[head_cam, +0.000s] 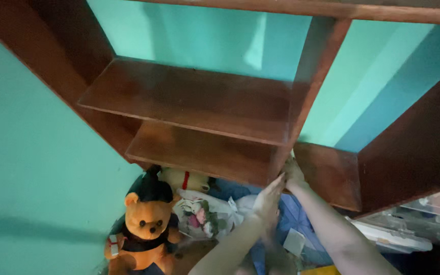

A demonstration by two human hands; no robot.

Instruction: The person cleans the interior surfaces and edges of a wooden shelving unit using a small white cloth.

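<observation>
brown wooden wall shelf: both hands at lower front corner. left hand flat, fingers extended, holding nothing; right hand grip unclear. step: steadying shelf; next calls for firm hold.

A brown wooden shelf unit fills the middle of the view against a green wall. At about five o'clock, the left hand and right hand press up against the shelf's lower front edge. At seven o'clock an orange teddy bear in a black cap sits below, with a wrapped flower bouquet just beside it.
</observation>
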